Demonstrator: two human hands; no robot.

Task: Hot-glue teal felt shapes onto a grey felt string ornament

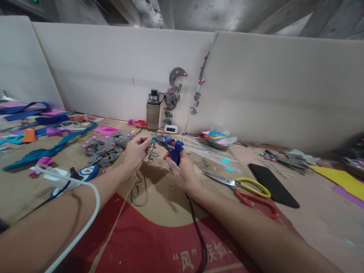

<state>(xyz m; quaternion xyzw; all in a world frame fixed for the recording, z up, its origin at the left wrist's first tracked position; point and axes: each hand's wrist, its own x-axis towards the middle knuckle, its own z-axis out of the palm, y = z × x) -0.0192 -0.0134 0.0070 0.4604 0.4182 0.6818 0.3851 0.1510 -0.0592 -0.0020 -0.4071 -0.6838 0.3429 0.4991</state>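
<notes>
My right hand [183, 168] is wrapped round the handle of a blue hot glue gun [174, 147], a clear glue stick showing at its back end. The nozzle points left toward my left hand [136, 151]. There the fingers pinch a small teal piece [154, 138], close to the nozzle; whether they touch I cannot tell. Below that hand a grey cord [139, 193] hangs down and curls on the cardboard. From under my right hand the gun's black cable [196, 223] runs toward me.
Scissors [236, 184] with yellow and red handles lie right of my hand, beside a black phone [273, 185]. Grey felt pieces [104, 146] are heaped at left. A bottle [153, 113] and a small clock [171, 129] stand near the white panel. A white cable [95, 212] crosses my left forearm.
</notes>
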